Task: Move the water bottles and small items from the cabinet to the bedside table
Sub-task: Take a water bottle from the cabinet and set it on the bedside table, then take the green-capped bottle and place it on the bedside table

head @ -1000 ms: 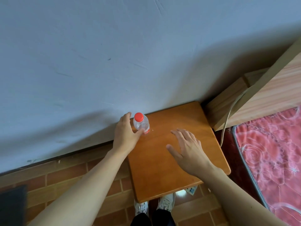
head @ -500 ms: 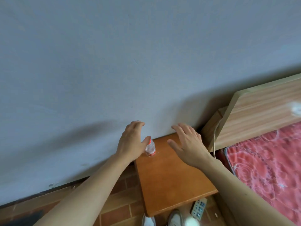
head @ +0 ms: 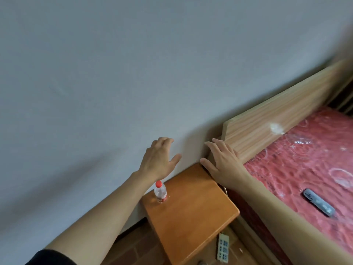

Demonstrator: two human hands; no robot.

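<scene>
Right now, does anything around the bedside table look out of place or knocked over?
Nothing spilled or toppled: the water bottle stands upright near the bedside table's wall-side edge. Two oddities: a remote lies loose on the bare mattress, and a power strip lies on the floor.

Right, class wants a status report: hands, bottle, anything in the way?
Left hand open, right hand open, both empty. Water bottle upright on bedside table, near the wall. Nothing blocking.
</scene>
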